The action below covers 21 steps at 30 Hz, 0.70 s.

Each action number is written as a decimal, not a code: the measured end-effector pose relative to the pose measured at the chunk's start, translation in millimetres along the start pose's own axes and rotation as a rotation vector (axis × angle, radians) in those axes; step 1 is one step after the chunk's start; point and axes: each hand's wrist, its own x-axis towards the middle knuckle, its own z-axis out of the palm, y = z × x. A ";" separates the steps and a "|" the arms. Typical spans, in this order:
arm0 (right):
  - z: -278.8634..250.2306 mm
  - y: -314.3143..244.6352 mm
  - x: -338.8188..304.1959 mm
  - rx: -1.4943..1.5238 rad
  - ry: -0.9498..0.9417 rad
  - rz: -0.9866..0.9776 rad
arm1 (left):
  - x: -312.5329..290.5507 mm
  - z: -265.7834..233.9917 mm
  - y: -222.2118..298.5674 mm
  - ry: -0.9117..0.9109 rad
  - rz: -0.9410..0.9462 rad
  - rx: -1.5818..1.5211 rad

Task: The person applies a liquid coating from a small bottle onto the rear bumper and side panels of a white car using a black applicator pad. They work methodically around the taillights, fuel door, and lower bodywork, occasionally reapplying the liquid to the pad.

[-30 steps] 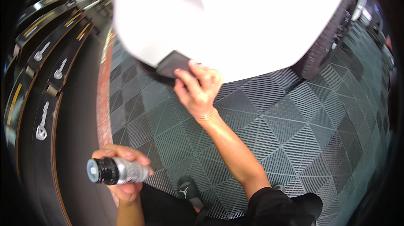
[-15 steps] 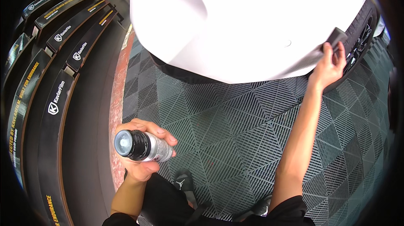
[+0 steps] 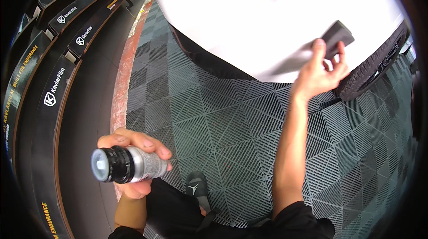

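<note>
My left hand (image 3: pixel 133 143) is wrapped round a small silver bottle (image 3: pixel 145 164) with a black ribbed collar and a translucent cap. The bottle is tilted, its capped end toward the left, well away from the car. At the upper right, my right hand (image 3: pixel 323 72) grips a dark grey applicator block (image 3: pixel 337 38) between thumb and fingers. The block is at the white car bumper (image 3: pixel 240 29), close to the wheel; whether it touches the paint I cannot tell. A dark shadow of the hand falls on the panel beside it.
A black tyre (image 3: pixel 372 69) stands right of my right hand. Dark interlocking grid tiles (image 3: pixel 232 136) cover the floor. Along the left runs a rack of long black boxes (image 3: pixel 55 92), with a red worn strip (image 3: pixel 120 92) beside it. My shoe (image 3: pixel 196 185) shows below.
My right hand has moved left with the block, away from the wheel. My left hand and the bottle have shifted left and slightly down in view. The camera view has shifted too.
</note>
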 end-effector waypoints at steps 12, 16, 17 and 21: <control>26.4 -19.2 -119.0 0.037 -0.349 -0.729 | -13.2 -36.9 13.9 -0.031 0.099 0.066; 19.5 -18.9 -89.5 0.031 -0.455 -0.853 | -11.3 -39.5 16.4 -0.041 0.104 0.062; 15.6 -21.3 -80.7 0.009 -0.443 -0.797 | -10.9 -40.6 16.1 -0.047 0.106 0.057; 3.2 -15.9 -29.1 -0.024 -0.316 -0.631 | -3.7 -33.9 8.1 -0.104 0.108 0.029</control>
